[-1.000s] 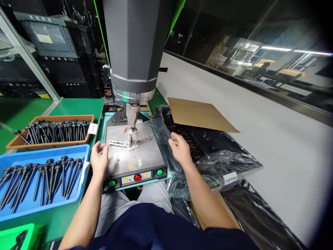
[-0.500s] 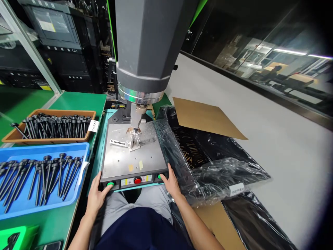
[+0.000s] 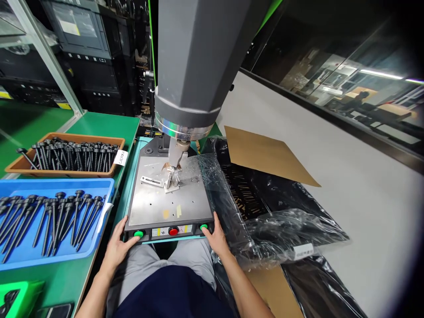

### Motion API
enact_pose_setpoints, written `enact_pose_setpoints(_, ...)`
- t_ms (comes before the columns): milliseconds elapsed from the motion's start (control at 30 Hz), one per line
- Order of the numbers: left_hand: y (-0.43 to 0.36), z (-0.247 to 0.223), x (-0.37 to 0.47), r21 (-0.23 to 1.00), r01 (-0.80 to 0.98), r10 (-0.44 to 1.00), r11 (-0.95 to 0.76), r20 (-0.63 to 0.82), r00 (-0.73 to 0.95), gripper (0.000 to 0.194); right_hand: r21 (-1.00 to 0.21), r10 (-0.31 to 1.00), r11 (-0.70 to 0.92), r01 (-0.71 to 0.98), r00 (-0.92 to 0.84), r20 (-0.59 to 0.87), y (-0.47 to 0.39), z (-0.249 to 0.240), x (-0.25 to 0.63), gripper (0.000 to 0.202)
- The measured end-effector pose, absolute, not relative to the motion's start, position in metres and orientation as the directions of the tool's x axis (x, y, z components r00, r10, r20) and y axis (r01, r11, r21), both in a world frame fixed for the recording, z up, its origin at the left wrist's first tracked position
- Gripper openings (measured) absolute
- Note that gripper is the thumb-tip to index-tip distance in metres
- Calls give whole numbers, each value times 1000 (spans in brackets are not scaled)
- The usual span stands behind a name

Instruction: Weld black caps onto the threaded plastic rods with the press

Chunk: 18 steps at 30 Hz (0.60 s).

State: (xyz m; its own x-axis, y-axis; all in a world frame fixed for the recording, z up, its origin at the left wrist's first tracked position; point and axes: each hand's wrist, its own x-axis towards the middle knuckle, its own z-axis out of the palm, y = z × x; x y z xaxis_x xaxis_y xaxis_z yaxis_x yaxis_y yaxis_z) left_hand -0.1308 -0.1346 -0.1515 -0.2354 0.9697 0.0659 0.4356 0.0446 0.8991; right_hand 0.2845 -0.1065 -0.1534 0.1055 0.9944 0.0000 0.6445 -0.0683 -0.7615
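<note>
My left hand (image 3: 116, 248) rests at the left front corner of the machine base (image 3: 149, 212), its thumb at the edge of a green button (image 3: 138, 234). At the opposite corner is my right hand (image 3: 217, 240), thumb tip at the other green button (image 3: 203, 227). Both hands have thumb and fingers apart, with the fingers along the base's sides and nothing held. A red button (image 3: 173, 231) sits between them. Over the metal plate, the machine's metal horn (image 3: 175, 152) reaches down to a small fixture (image 3: 172, 185). What lies between horn and fixture is too small to make out.
On the green table at left are an orange tray (image 3: 9, 170) and a blue tray (image 3: 66, 255), both with many black bolt-like parts. A plastic-wrapped box (image 3: 278, 223) stands right of the base, under a cardboard sheet (image 3: 265, 152). The grey machine head (image 3: 195, 57) hangs overhead.
The view has shifted slightly. Both thumbs have drawn back a little, so more of each green button shows. The hands stay at the base's corners.
</note>
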Motion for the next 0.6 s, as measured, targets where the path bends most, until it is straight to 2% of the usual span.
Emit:
enact_pose_setpoints(133, -135, -147, -130, 899, 434, 969, 50, 62, -239, 84, -777, 994, -80, 624, 110, -13, -107, -153, 284, 86)
enact_pose_setpoints(267, -134, -136, -125, 889, 450, 958, 77, 59, -282, 73, -789, 992, -96, 608, 128, -21, -107, -150, 282, 87)
enact_pose_setpoints(467, -126, -92, -97, 842, 539, 861, -5, 277, -426, 46, -820, 990, -99, 563, 142, -22, -106, -150, 283, 87)
enact_pose_setpoints(533, -116, -78, -85, 880, 471, 865, -60, 281, -415, 42, -843, 988, -103, 528, 151, -27, -104, -147, 284, 86)
enact_pose_setpoints(600, -102, -68, -74, 939, 337, 896, -75, 212, -390, 42, -859, 983, -110, 500, 183, -20, -98, -140, 283, 81)
